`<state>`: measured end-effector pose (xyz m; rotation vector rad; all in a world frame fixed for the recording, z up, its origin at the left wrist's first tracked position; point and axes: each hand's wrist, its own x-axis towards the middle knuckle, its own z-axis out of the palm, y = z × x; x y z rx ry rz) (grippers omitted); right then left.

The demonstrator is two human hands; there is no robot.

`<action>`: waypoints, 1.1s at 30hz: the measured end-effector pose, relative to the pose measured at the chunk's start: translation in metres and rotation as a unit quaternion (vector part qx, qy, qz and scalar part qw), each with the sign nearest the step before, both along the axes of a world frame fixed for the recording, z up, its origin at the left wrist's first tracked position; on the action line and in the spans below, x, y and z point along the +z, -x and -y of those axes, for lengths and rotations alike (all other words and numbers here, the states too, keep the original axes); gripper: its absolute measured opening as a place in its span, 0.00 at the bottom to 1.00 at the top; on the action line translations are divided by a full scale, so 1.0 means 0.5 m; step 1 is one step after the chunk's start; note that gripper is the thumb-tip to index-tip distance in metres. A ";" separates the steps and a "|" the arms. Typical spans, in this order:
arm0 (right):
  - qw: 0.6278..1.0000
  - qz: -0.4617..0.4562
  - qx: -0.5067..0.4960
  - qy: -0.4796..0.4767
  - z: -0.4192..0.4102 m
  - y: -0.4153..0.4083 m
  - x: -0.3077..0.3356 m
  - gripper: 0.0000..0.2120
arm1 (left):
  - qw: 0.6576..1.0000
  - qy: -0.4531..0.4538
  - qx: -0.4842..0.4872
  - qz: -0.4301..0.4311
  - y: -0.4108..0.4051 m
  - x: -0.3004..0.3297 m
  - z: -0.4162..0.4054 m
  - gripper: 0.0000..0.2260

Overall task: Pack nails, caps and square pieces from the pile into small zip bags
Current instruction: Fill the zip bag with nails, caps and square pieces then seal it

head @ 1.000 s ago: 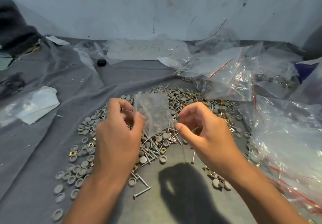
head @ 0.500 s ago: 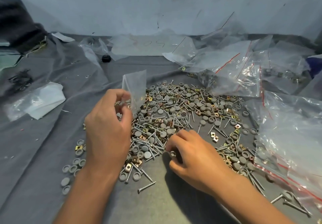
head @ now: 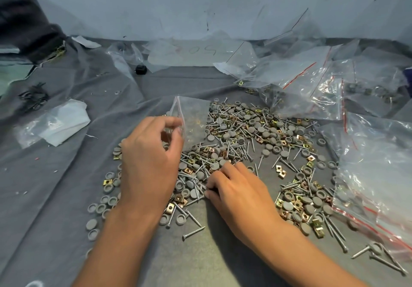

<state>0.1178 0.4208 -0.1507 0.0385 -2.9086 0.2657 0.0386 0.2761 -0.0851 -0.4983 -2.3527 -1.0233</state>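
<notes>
Head view: a small zip bag [head: 192, 119] is pinched upright by the left hand [head: 149, 164] at about eleven o'clock of the pile [head: 245, 144], probably so that its mouth is kept within easy reach for filling. Whether anything lies inside it cannot be told. The right hand [head: 238, 193] is laid on the pile's six o'clock edge, fingers curled among nails, caps and square pieces; what is pinched cannot be told. Larger clear bags [head: 312, 90] are heaped from one to four o'clock, some holding hardware.
</notes>
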 end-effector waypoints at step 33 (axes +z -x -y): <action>0.957 0.030 0.150 0.246 -0.070 -0.011 0.057 0.04 | 0.998 0.058 -0.007 0.040 -0.010 0.008 -0.004 0.23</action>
